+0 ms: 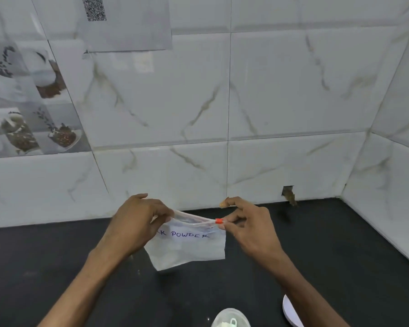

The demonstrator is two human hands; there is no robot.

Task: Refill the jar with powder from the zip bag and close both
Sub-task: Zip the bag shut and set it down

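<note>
— What is our left hand (137, 223) doing?
— Its grip is pressed together in a pinch, thumb and fingers curled on the left end of the zip bag (189, 246) along its top strip.
— And the bag itself?
— It hangs between our two hands over the black tabletop (57, 267), slightly toward 6 o'clock from centre. It is clear plastic with "POWDER" handwritten in blue, and its mouth looks slightly parted.
— Our right hand (248, 228)?
— Its grip pinches the red slider (219, 221) at the strip's right end, with one finger raised.
— Anything else?
— The jar (230, 318) sits at 6 o'clock, cut off by the frame's edge, and a white lid (289, 312) lies just beside it at 5 o'clock.
</note>
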